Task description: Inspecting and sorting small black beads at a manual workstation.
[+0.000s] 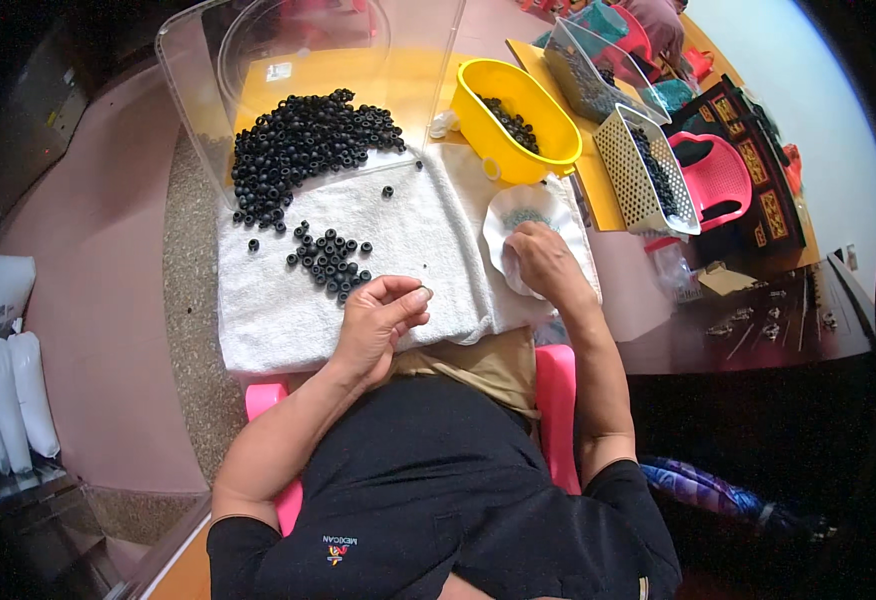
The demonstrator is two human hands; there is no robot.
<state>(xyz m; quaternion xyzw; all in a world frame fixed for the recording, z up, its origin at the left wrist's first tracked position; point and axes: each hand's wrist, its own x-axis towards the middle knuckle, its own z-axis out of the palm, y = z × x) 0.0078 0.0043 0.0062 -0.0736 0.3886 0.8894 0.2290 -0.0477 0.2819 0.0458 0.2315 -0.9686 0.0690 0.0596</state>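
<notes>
My left hand [383,320] hovers over the white towel [288,320], thumb and forefinger pinched together. Whatever lies between those fingertips is too small to name. My right hand [548,262] reaches into a white dish with a wavy rim [495,222], its fingers drawn together and pointing down. Tiny grey-green pieces [530,215] lie in that dish; my fingertips are partly hidden there. Beyond my left hand sits a loose cluster of small black round parts with holes [330,262]. A much larger heap of the same black parts [303,145] spreads farther back, inside a clear plastic bin lying open.
A yellow tub [467,92] with black parts stands behind the dish. Farther right are a white perforated basket [626,170] and a clear bin [568,75], both holding dark parts. A pink chair [723,180] stands beyond them. White bags [28,390] lie at far left.
</notes>
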